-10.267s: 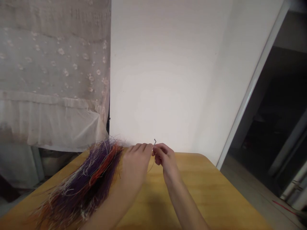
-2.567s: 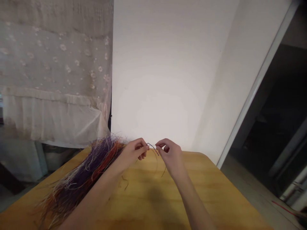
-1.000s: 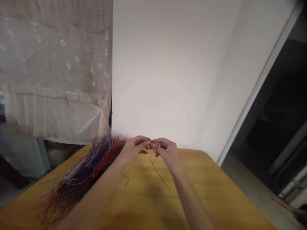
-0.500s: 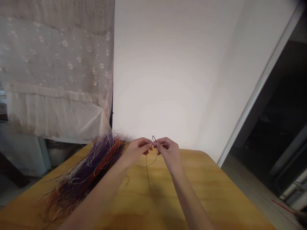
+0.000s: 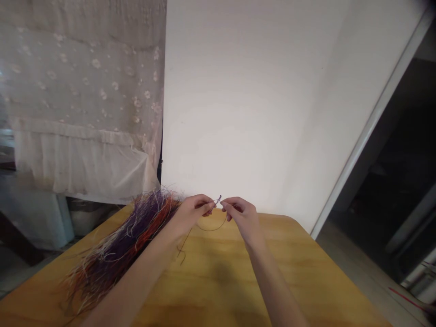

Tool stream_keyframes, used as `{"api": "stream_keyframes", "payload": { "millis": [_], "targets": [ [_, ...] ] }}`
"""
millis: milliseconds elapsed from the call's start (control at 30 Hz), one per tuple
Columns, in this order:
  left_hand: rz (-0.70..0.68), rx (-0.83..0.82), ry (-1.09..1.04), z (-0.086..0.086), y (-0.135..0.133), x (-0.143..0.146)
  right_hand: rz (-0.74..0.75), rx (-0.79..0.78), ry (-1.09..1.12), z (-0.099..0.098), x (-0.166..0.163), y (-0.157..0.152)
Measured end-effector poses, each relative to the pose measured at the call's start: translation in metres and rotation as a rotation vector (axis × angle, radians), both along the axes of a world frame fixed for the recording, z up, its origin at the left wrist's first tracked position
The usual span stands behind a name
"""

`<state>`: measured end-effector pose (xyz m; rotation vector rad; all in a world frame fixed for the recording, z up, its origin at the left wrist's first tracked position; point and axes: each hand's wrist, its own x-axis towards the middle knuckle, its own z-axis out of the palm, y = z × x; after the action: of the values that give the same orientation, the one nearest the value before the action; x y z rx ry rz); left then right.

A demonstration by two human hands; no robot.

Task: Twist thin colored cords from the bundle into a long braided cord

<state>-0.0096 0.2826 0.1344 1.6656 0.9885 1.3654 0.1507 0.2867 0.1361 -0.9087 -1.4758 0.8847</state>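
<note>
My left hand (image 5: 197, 208) is closed in a pinch on a small purple loop of strand (image 5: 219, 199), whose tip sticks up between my hands. My right hand (image 5: 242, 212), also pinched, grips the end of a thin strand (image 5: 211, 230) close to that loop. The strand sags in a curve below both hands, over the wooden table (image 5: 289, 272). Another thin dark length hangs down beside my left wrist. To the left of my left forearm lies a big bundle of purple, orange and pale fibre strands (image 5: 136, 231), partly hidden by the arm.
Behind the table's far edge stands a plain white wall (image 5: 231, 113). A sheer flowered curtain (image 5: 85, 100) hangs at the left. At the right is a dark doorway (image 5: 402, 159) with a pale frame and tiled floor.
The purple loop has tilted and looks smaller, now at my left fingertips. My right hand has moved slightly right, away from the left. The hanging strand end has swung left.
</note>
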Motion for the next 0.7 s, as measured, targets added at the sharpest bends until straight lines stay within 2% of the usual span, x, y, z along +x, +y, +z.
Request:
{"api": "stream_keyframes", "payload": {
  "millis": [267,467,567,700],
  "targets": [
    [-0.035,0.022,0.108,0.004,-0.004,-0.001,0.041,-0.046,0.037,0.001,-0.002,-0.002],
    [-0.002,0.124,0.24,0.002,-0.002,-0.001,0.073,-0.077,0.099,0.001,0.0,-0.002],
    [0.129,0.235,0.344,0.001,-0.005,0.003,0.07,-0.084,0.132,0.0,0.001,-0.002],
    [0.432,0.441,0.527,0.001,-0.018,0.015,0.064,-0.081,0.177,0.001,0.0,-0.003]
  ]
}}
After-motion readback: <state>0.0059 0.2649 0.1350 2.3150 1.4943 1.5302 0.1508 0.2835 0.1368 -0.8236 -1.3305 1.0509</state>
